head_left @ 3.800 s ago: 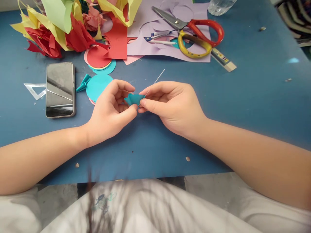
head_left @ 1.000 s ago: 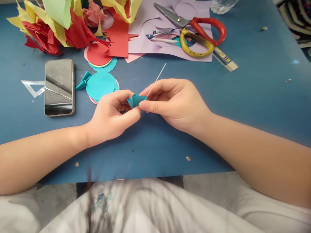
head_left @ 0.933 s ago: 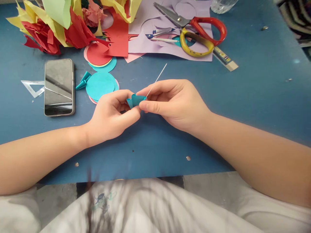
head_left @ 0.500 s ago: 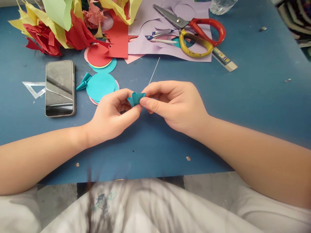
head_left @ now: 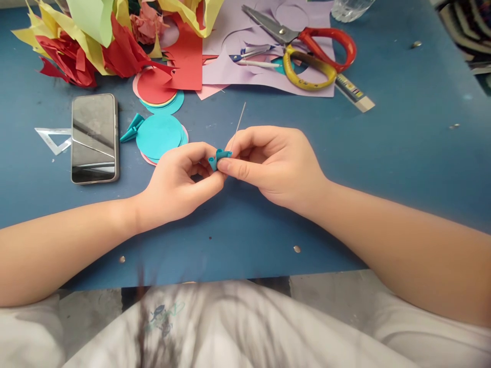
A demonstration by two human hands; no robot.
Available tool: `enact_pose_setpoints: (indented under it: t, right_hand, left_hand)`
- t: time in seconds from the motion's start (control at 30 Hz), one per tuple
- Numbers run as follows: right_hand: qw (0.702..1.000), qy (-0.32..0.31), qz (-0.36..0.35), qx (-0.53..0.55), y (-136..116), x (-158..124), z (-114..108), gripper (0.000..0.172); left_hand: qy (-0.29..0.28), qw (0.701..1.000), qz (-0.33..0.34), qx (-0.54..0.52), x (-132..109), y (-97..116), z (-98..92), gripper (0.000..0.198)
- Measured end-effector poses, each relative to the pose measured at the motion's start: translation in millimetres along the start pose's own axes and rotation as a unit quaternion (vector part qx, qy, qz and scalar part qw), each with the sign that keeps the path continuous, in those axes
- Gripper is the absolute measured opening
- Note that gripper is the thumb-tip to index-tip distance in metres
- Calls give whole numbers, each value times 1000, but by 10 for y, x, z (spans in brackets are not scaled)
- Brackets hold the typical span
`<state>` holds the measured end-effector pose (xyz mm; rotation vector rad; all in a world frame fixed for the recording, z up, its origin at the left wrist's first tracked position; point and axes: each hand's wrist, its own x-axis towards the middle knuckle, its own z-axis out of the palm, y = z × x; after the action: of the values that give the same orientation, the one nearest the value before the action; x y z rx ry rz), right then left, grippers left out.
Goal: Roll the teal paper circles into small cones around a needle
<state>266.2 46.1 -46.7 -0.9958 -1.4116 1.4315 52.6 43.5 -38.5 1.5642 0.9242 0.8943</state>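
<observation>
Between my two hands is a small piece of blue paper (head_left: pixel 220 156) with curled, rolled edges. My left hand (head_left: pixel 184 176) pinches it from the left with thumb and forefinger. From the right, my right hand (head_left: pixel 282 161) grips it between thumb and index finger. A thin pale stick (head_left: pixel 238 124), perhaps a wire or needle, slants up from behind the right fingers; its lower end is hidden. Just beyond my left hand lie blue paper circles (head_left: pixel 159 135) on a pink one, with a folded blue paper cone (head_left: pixel 132 128) beside them.
On the blue table (head_left: pixel 253 240) a phone (head_left: pixel 94 138) partly covers a clear set square (head_left: pixel 56 143). Scissors (head_left: pixel 295 43) rest on cut purple paper (head_left: pixel 245 76), near a cutter-like strip (head_left: pixel 355 93). Coloured crumpled paper (head_left: pixel 80 56), red circles (head_left: pixel 155 87) and a clear cup (head_left: pixel 351 9) stand further back.
The blue paper has been curled tighter and turned, its rolled ends now facing up. It sits slightly further right. The thin stick has shifted a little left and down.
</observation>
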Motion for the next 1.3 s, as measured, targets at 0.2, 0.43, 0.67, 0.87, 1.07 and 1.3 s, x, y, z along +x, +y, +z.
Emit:
enact_pose_setpoints:
  t: [0.2,0.43,0.67,0.87,1.07,1.3]
  right_hand:
    - [995,-17,-97,-32,132,10,-50,33]
    - [982,2,-165,-89,128,-30,-32,11]
    - [987,38,-146,-55,104,-25,0,11]
    - [992,35,-120,-34,82,-40,8,16]
    - [989,41,-134,-47,70,-40,13,13]
    - [981,36,-176,-72,79,-26,8,13]
  left_hand:
    - [15,999,-10,40,1,47,-17,20]
    - [6,999,10,45,7,-8,-30,25]
    - [47,997,48,-34,-5,-193,-13,36]
    - [57,995,72,-30,-9,-243,-46,24]
    - [56,998,40,-14,-23,-159,-38,22]
    - [65,996,59,-7,-14,-164,-31,24]
